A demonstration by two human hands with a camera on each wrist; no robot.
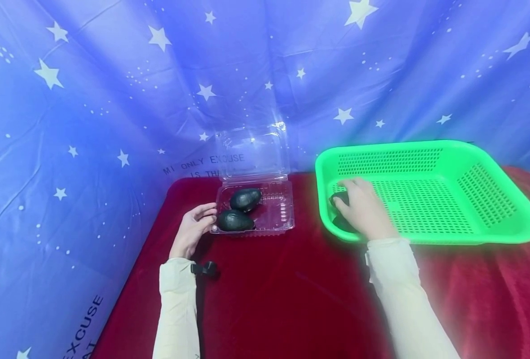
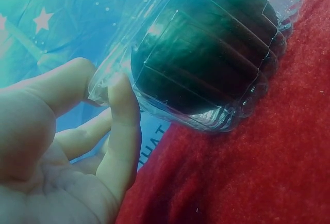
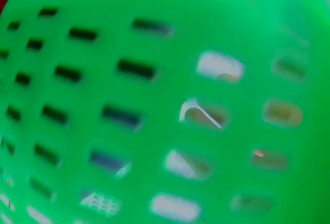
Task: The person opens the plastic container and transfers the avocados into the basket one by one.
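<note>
A clear plastic clamshell box point(image 1: 271, 209) stands with its lid raised at the back. Inside its left half lie two dark avocados, one farther back point(image 1: 245, 199) and one nearer point(image 1: 235, 220). My left hand point(image 1: 189, 233) pinches the box's left edge between thumb and finger; the left wrist view shows this grip beside an avocado point(image 2: 206, 48) behind the ribbed plastic. My right hand point(image 1: 366, 209) reaches into the left end of a green basket point(image 1: 431, 238), fingers and thumb around a dark avocado point(image 1: 338, 196). Another dark avocado point(image 1: 343, 223) lies below it, partly hidden by the hand.
Red velvety cloth point(image 1: 283, 289) covers the table. A blue curtain with white stars point(image 1: 265, 65) hangs behind and along the left side. Only the basket's slotted green wall point(image 3: 103, 131) fills the right wrist view, with the right hand hidden beyond it.
</note>
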